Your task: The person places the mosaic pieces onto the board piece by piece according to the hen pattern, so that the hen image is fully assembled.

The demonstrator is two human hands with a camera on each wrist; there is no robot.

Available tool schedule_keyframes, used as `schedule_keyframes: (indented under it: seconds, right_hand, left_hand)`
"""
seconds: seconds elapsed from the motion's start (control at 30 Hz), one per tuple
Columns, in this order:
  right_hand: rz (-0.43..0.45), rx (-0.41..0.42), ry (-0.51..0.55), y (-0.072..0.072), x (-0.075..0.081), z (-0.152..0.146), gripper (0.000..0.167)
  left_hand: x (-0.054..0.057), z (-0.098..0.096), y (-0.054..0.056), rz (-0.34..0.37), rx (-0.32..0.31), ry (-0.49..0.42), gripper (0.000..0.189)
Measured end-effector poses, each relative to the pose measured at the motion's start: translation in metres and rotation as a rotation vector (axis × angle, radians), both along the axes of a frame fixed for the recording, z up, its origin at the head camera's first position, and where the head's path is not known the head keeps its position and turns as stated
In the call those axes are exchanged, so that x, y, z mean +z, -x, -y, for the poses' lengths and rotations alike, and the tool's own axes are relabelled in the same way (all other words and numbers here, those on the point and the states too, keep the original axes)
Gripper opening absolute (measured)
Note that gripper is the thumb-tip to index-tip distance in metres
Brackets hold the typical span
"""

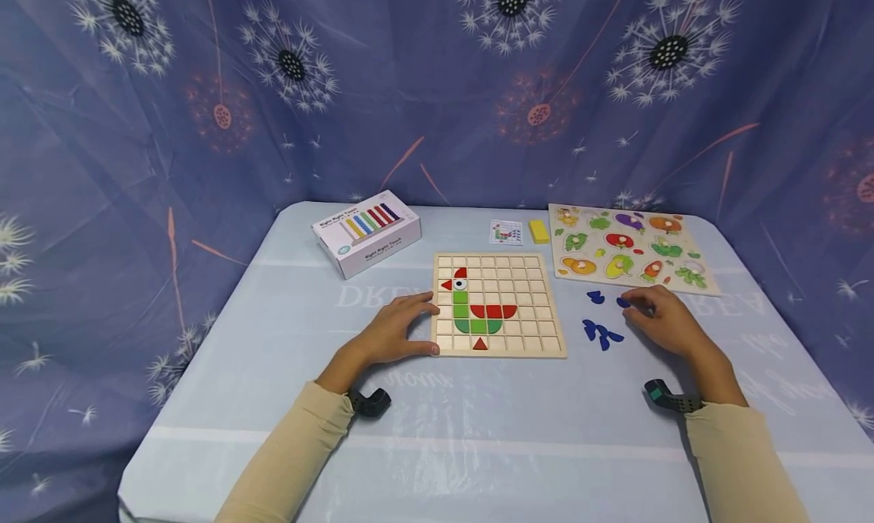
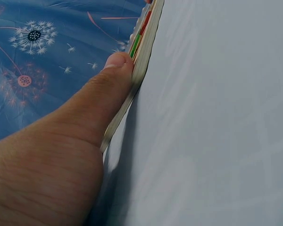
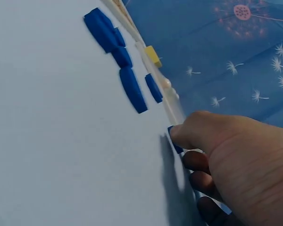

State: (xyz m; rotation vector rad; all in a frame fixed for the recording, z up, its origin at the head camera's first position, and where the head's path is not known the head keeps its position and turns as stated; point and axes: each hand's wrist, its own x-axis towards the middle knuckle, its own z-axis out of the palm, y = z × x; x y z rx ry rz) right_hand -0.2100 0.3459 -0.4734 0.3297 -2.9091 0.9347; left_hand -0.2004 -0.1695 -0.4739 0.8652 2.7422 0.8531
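My left hand [image 1: 392, 329] lies at the left edge of a wooden grid board [image 1: 554, 344], its thumb and fingers spread and touching the edge. On the board, green, red and white tiles make a bird shape, with an eye tile [image 1: 460, 284] near the top and a red triangle [image 1: 481, 344] at the bottom. To the right of the board, my right hand [image 1: 662, 322] pinches a blue curved tile [image 3: 178, 148] between thumb and fingers, close over the table. Several more blue tiles [image 1: 604, 333] lie just left of that hand, partly in touching groups.
Behind the board are a small picture card [image 1: 506, 232] showing the bird and a yellow block [image 1: 539, 231]. A vegetable peg puzzle [image 1: 601, 242] lies at the back right. At the back left stands a white box [image 1: 369, 234]. A dandelion-print curtain [image 1: 423, 90] hangs behind the table.
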Motion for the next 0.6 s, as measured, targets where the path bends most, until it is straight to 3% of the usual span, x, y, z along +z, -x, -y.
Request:
schedule_keyframes:
  seconds: [0.23, 0.6]
  right_hand:
    - [-0.099, 0.017, 0.009, -0.0006, -0.0062, 0.0003, 0.018]
    - [-0.049, -0.011, -0.018, -0.0034, -0.0078, 0.0021, 0.021]
  left_hand:
    - [0.0004, 0.0000, -0.0003, -0.001, 0.000, 0.003, 0.071]
    - [0.0001, -0.0003, -0.0006, -0.006, -0.006, -0.001, 0.071]
